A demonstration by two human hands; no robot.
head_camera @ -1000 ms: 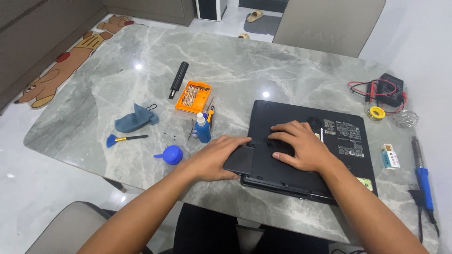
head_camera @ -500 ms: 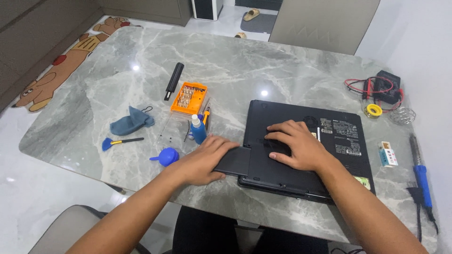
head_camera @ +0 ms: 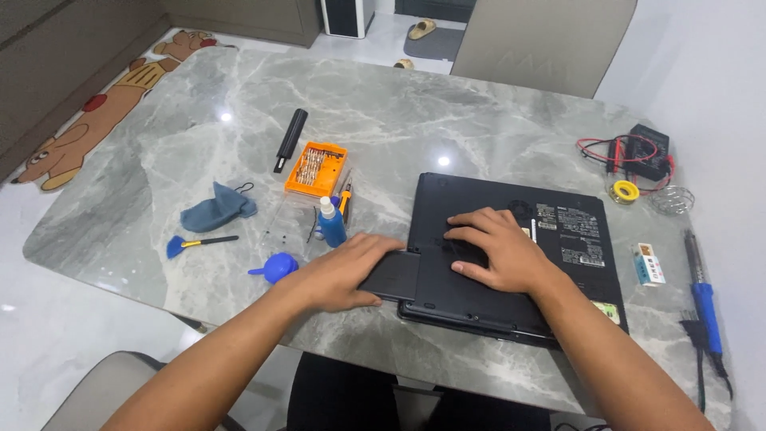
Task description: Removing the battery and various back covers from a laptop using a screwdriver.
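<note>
A black laptop (head_camera: 550, 247) lies upside down on the grey marble table (head_camera: 415, 120). My right hand (head_camera: 495, 251) presses flat on its underside, fingers spread. My left hand (head_camera: 339, 271) grips a flat black rectangular panel (head_camera: 392, 275), a battery or tray, which sticks out of the laptop's left edge. Just left of that hand stand a small blue bottle (head_camera: 330, 223) and a blue dust blower (head_camera: 277, 266).
An orange screwdriver-bit case (head_camera: 316, 168), black pen-like tool (head_camera: 290, 139), blue cloth (head_camera: 217, 209) and blue brush (head_camera: 195, 243) lie at the left. At the right are a multimeter with leads (head_camera: 642, 152), solder roll (head_camera: 625, 191), small box (head_camera: 649, 264) and soldering iron (head_camera: 704, 299). A chair (head_camera: 542, 40) stands beyond the table.
My left hand has drawn the black panel further out of the laptop's left side. My right hand stays pressed on the underside. The view has shifted slightly.
</note>
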